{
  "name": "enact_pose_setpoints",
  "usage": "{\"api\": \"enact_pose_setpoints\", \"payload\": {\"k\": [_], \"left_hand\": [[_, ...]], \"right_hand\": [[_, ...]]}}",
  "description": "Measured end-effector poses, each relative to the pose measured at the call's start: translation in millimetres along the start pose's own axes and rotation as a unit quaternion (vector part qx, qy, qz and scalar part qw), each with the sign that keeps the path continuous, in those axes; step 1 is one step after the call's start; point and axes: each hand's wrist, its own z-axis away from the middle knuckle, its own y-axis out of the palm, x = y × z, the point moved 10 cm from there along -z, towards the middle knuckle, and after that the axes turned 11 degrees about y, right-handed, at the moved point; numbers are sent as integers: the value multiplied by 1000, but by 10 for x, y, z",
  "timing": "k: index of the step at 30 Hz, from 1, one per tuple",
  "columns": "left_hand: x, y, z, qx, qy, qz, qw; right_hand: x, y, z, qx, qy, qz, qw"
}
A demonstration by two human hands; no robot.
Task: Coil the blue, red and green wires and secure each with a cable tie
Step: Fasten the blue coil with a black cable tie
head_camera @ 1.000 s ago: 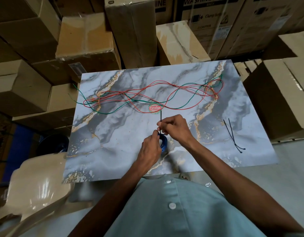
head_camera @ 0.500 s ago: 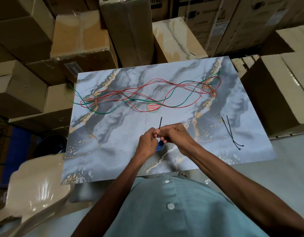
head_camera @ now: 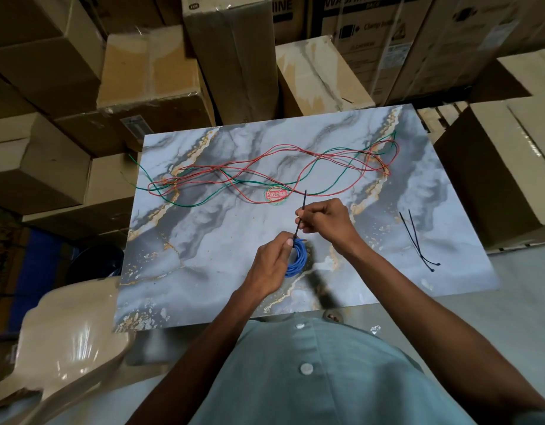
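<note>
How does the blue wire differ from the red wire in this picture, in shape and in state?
The blue wire is wound into a small tight coil; the red wire lies loose in long loops across the table. The left hand holds the blue wire, with a cable tie at it pulled by the right hand; nothing holds the red wire. Both are thin.

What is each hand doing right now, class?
Left hand: closed, holding the blue wire coil.
Right hand: closed, pinching the black cable tie that runs to the coil.
</note>
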Motion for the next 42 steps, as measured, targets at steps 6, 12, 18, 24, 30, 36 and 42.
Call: {"api": "enact_pose_setpoints", "payload": {"k": [6,12,18,24,30,36,42], "left_hand": [[81,22,37,3,-23,-40,999],[190,-27,35,-25,-81,-27,996],[285,23,64,-3,-141,-35,989],[289,57,12,13,-92,-14,996],[187,108,8,-10,-46,120,992],[250,-224,101,-120,-46,59,990],[592,-369,256,-176,-108,76,976]], "right_hand": [[22,25,125,5,19,11,1000],[-93,225,387,67,109,-86,988],[-308,298,532,50,126,-80,987],[-90,161,325,65,64,-61,994],[-107,1,51,-12,21,-36,999],[-460,459,343,160,155,0,975],[-523,788,435,221,137,-11,965]]}}
